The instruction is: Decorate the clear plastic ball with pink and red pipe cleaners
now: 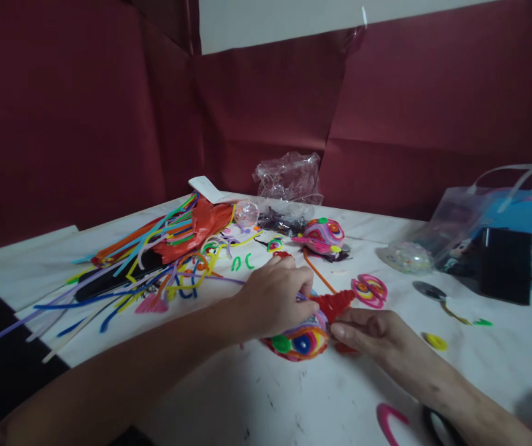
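Observation:
A round, multicoloured fuzzy craft piece [297, 342] with a blue and yellow eye shape and a green disc lies at the table's front middle. From its upper right side sticks out a red fuzzy part [334, 305]. My left hand [277, 297] is closed over the top of the piece, fingers curled and pressed on it. On the right, my right hand [370, 331] pinches the lower edge of the red part where it meets the body. A second fuzzy craft piece [324, 236], pink with an orange eye, sits farther back.
Coloured pipe cleaners [154, 229] spread across the left of the white table [228, 384]. Pink and orange coils [369, 291] lie right of my hands. Behind are a clear plastic bag [288, 176] and a clear ball [246, 214]. A black box [506, 266] stands at right.

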`<state>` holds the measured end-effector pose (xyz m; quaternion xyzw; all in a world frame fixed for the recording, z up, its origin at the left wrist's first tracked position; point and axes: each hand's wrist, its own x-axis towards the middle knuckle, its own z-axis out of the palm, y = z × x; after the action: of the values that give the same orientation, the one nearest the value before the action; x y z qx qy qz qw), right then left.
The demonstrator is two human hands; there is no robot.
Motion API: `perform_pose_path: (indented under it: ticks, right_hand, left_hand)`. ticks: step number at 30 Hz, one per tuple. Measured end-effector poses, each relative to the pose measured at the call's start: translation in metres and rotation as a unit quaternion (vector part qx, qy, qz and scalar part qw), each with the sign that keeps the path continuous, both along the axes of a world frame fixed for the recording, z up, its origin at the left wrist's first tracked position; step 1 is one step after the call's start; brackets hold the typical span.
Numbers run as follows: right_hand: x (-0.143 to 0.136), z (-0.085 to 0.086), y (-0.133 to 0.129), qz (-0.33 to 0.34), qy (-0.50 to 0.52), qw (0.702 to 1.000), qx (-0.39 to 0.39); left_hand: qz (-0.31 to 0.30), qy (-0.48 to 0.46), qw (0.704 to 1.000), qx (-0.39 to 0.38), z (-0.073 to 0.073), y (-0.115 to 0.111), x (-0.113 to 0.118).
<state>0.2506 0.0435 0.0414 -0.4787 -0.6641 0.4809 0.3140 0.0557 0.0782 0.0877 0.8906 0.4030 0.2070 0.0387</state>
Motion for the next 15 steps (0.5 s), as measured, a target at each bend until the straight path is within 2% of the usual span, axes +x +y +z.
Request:
perform_pose_path:
  ticks: [9,15]
  right_hand:
    - [-0.0065,-0.0021,-0.001,-0.063,-0.044,0.997,0.012]
    - [-0.0019,-0.0007,0.0028,-0.063,-0.055,0.996,-0.006]
  left_hand:
    - [0.0,0.013,1.0,0.0,0.0024,-0.0035,0.0016]
    - [-0.009,0.01,1.0,-0.005,0.0016,-0.002,0.0035]
